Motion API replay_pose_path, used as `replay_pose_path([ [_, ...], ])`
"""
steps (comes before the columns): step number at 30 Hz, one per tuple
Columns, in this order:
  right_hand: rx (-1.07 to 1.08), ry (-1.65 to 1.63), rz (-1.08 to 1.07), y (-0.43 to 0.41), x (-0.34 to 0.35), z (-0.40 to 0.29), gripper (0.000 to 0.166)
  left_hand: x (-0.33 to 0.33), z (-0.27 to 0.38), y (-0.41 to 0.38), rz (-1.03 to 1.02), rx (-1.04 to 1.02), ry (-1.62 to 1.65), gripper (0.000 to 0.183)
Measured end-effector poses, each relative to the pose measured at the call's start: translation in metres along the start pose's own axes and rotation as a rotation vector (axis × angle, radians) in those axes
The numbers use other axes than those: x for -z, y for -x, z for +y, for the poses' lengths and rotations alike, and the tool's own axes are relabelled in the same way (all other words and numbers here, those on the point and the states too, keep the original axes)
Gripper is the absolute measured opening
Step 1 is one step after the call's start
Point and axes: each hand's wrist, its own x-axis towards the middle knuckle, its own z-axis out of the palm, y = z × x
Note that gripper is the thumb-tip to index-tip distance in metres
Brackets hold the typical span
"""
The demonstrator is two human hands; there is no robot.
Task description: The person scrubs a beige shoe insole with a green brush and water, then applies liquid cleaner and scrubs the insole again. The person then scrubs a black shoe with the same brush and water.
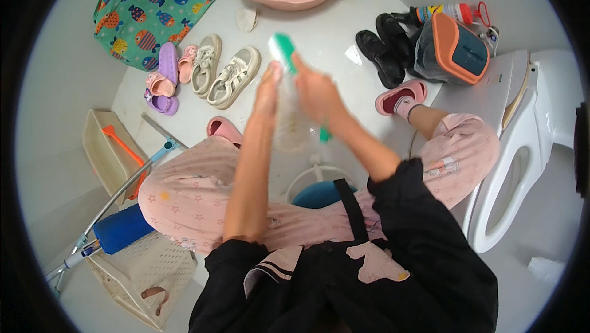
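Note:
Near the middle of the view, my right hand (318, 91) is closed around a green scrubbing brush (285, 47) with white bristles. The brush's bristles lie at the upper end of a pale, blurred shoe (291, 125), whose sole seems to face up. My left hand (268, 89) grips that shoe along its left side, fingers partly hidden. Left of my hands, a pair of off-white laced sneakers (234, 77) rests on the wet white floor. A pink plastic basin (295, 3) stands beyond them, with a pale cloth or pad (247, 19) beside it.
Children's purple clogs (168, 63) and a fish-patterned green cloth (152, 19) lie at left. A squeegee pole (117, 192) leans past a perforated beige basket (147, 268). Black shoes (380, 59), an orange-rimmed bin (440, 52) and a white toilet (511, 194) stand at right.

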Motion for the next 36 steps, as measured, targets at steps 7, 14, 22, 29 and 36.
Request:
replay_pose_path([
  [7, -0.084, -0.182, 0.009, -0.02, 0.017, 0.013, 0.049, -0.036, 0.0, 0.023, -0.082, -0.237, -0.471, 0.034],
  [14, 0.013, -0.169, 0.07, -0.001, 0.011, 0.018, 0.044, -0.033, -0.006, 0.022, -0.169, -0.156, -0.487, 0.068],
  [22, 0.076, -0.107, 0.01, 0.005, 0.0, 0.012, 0.047, -0.034, 0.015, 0.031, -0.082, -0.068, -0.472, 0.069],
  [29, 0.126, -0.098, 0.033, 0.025, -0.011, 0.004, 0.048, -0.009, 0.018, 0.014, -0.128, -0.035, -0.561, 0.069],
  [36, 0.089, -0.052, -0.04, 0.032, -0.012, -0.011, 0.046, -0.006, 0.02, 0.012, -0.094, 0.014, -0.526, 0.077],
])
